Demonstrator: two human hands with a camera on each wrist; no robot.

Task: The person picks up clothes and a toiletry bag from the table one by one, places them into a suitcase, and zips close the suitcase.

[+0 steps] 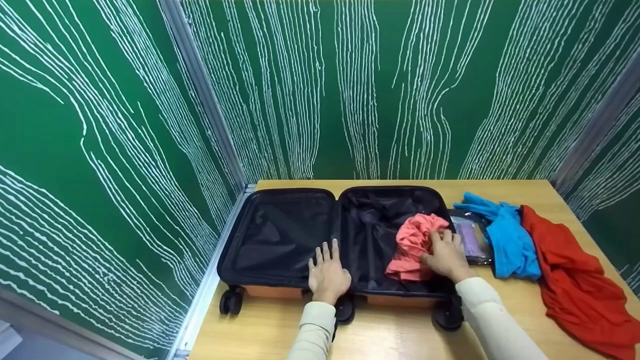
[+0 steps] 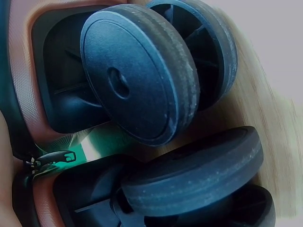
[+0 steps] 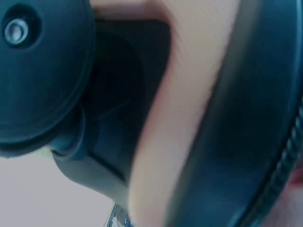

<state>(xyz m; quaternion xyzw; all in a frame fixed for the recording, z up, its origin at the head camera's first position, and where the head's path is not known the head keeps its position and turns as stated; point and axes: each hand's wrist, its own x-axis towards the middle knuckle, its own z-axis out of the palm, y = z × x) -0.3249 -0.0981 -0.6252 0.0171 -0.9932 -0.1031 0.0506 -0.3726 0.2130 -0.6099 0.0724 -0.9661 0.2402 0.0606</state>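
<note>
A black-lined suitcase (image 1: 287, 235) lies spread flat on the table, its orange shell showing along the near side. My left hand (image 1: 328, 280) rests with straight, spread fingers on the near edge, around the middle hinge. In the right half sits a crumpled coral-pink cloth garment (image 1: 412, 240). My right hand (image 1: 447, 257) has its thumb and bent fingers at the garment's right side, gripping a bunched fold. The left wrist view shows black suitcase wheels (image 2: 137, 75) and a zipper pull (image 2: 57, 158) close up. In the right wrist view, a wheel (image 3: 42, 71) and the zipper edge (image 3: 279, 175) fill the foreground.
Right of the suitcase lies a clear packet (image 1: 472, 237) with something purple inside. A blue garment (image 1: 512, 245) and a red garment (image 1: 575, 270) are heaped beyond it. Green panels with white wavy lines (image 1: 360, 100) stand behind and beside the wooden table (image 1: 385, 332).
</note>
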